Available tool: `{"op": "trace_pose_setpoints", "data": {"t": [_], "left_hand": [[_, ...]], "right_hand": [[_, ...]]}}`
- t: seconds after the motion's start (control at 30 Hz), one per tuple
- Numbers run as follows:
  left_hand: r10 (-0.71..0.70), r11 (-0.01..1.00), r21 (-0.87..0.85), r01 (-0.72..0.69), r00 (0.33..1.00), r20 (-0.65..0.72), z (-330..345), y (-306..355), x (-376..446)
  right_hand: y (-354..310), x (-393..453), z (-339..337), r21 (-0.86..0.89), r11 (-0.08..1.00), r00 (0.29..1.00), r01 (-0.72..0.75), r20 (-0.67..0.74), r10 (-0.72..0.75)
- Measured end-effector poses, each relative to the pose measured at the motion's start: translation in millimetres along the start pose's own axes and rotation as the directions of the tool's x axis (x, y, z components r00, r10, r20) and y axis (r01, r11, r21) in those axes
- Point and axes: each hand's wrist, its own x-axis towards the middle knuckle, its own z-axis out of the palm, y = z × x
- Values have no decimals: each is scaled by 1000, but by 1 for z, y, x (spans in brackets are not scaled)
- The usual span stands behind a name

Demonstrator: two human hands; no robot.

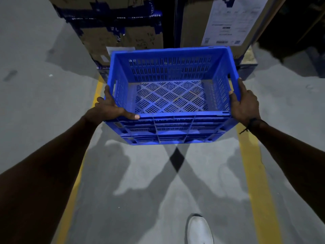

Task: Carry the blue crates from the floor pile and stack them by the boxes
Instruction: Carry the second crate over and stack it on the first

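An empty blue slotted crate (173, 118) is in the middle of the head view, just in front of the cardboard boxes. A second blue crate (173, 139) shows beneath it, nested under its base. My left hand (110, 108) grips the near left corner, thumb lying along the front rim. My right hand (245, 104) holds the right side wall, fingers hooked over the rim. I cannot tell whether the crates rest on the floor or hang just above it.
Tall cardboard boxes stand right behind the crate: one with blue tape (114, 32) at left, one with a white label (226, 23) at right. Yellow floor lines (253, 173) run along both sides of the grey concrete lane. A white shoe (199, 229) is at the bottom.
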Motion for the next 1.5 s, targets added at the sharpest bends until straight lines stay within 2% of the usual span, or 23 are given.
{"op": "trace_pose_setpoints", "data": {"t": [0.27, 0.63, 0.9, 1.0, 1.2, 1.3, 1.4, 1.5], "left_hand": [[-5, 1000, -24, 4, 1000, -30, 7, -7, 4], [-16, 999, -36, 16, 1000, -2, 5, -3, 5], [-41, 997, -63, 46, 997, 72, -1, 0, 7], [-78, 993, -76, 87, 991, 110, -2, 4, 8], [-78, 995, -57, 81, 996, 49, 0, 7, 5], [-48, 997, -59, 47, 999, -8, 1, 5, 4], [-20, 998, -66, 18, 999, -29, -1, 8, 4], [-18, 997, -75, 16, 999, -31, -4, 11, -1]], "right_hand": [[-1, 6, 2, 46, 998, 999, -33, -17, 34], [1, 1, 3, 42, 998, 999, -40, -9, 40], [-4, -1, -2, 38, 999, 999, -8, 40, 6], [-7, -5, -9, -53, 997, 992, 63, 116, -57], [-21, -7, -30, -130, 988, 974, 82, 221, -52], [-28, -1, -40, -95, 995, 937, -4, 348, 37], [-34, 10, -52, -44, 993, 854, -109, 507, 117], [-31, 22, -55, -23, 988, 799, -155, 586, 139]]}}
